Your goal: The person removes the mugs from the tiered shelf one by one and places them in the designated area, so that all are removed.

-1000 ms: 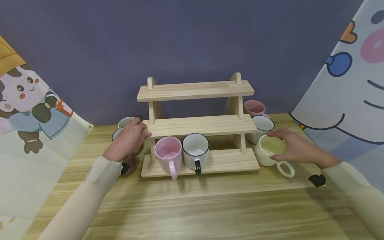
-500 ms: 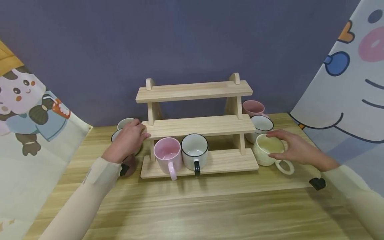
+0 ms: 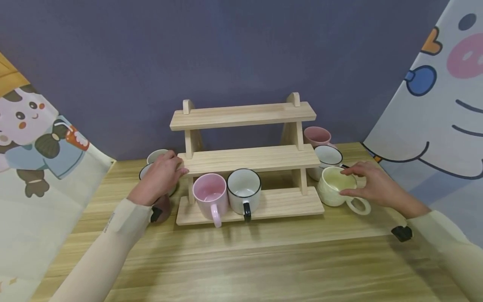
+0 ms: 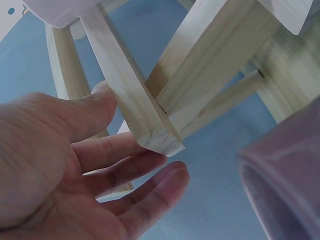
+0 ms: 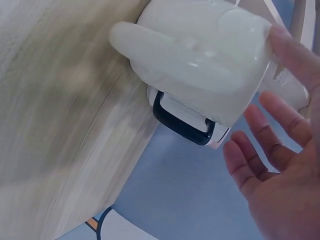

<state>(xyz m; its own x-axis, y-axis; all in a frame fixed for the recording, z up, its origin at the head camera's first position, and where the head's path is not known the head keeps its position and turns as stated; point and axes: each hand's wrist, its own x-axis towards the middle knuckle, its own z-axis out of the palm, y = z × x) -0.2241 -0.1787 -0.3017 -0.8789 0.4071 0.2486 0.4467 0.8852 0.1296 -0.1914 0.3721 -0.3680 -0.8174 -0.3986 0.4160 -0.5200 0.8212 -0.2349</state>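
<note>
A three-tier wooden display shelf stands at the centre. My left hand grips the left end of its middle board; in the left wrist view the thumb and index finger lie on either side of the wood. To the right of the shelf, a cream mug sits upright on the table, its ring handle towards me. My right hand is at its rim with fingers spread. In the right wrist view the thumb appears to touch the cream mug, while the other fingers are apart from it.
On the bottom board stand a pink mug and a black-rimmed white mug. Another white mug and a dark pink mug are behind the cream one. Several mugs, including a pink one, stand near my left hand, partly hidden.
My right hand has drawn slightly rightward from the cream mug's rim, uncovering a black handle behind it. The cream mug has shifted slightly. My left hand stays on the shelf.
</note>
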